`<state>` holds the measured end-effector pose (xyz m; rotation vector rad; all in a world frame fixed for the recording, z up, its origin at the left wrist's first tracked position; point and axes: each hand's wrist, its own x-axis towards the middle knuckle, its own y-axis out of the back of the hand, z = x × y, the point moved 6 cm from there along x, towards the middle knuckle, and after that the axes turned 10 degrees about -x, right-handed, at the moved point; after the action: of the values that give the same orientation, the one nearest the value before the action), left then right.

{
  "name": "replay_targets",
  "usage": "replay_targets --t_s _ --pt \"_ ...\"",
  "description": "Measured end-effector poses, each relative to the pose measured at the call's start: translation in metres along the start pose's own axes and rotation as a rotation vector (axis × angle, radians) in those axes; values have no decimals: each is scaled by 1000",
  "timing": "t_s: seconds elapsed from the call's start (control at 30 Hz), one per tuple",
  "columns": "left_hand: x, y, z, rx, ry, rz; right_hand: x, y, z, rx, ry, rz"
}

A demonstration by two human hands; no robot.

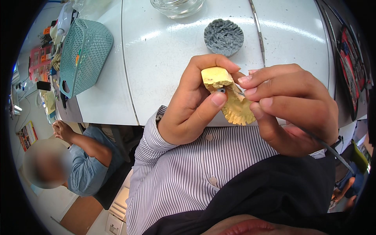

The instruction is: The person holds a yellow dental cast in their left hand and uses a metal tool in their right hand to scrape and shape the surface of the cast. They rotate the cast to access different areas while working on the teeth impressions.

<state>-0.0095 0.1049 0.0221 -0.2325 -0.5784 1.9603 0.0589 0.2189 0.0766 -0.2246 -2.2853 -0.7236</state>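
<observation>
My left hand (188,103) holds up a yellow plaster dental model (237,111) with a row of teeth along its lower edge. The thumb presses near a small grey-blue spot (221,90) on the model. In my right hand (291,103), the fingers are pinched round a slim metal hand instrument (331,149). Its shaft runs out below the palm to the lower right, and its tip reaches the model's inner side, partly hidden by fingers. Just beyond my hands sits a round, fluted dark grey lump (223,37) with a rough top.
A clear glass bowl (177,8) stands at the far edge of view on the white table (156,66). Another thin metal tool (257,31) lies on the table. At left is a teal perforated basket (88,55); at right, a red-and-black tool case (349,70). A person (92,160) sits at lower left.
</observation>
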Motion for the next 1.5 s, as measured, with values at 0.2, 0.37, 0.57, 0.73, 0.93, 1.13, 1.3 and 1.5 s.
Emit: replay_targets --t_s 0.2,0.37,0.57,0.73,0.93,1.13,1.3,1.5 --pt "0 1 0 21 -12 -20 0 -1 0 1 3 12" --pt "0 0 -1 -9 -13 -14 0 0 -1 8 -3 24" --pt "-1 1 0 8 -1 -4 0 -1 0 -4 2 7" --pt "0 1 1 14 -7 -5 0 -1 0 -7 -7 -7" --pt "-1 1 1 -6 -6 4 0 -2 0 6 -13 15" --pt "2 1 -1 -59 37 57 3 8 4 35 -101 -19" --pt "1 6 -3 -250 107 106 -20 37 24 166 -351 384" --pt "2 11 -8 -482 141 -44 -31 43 37 279 -500 451"
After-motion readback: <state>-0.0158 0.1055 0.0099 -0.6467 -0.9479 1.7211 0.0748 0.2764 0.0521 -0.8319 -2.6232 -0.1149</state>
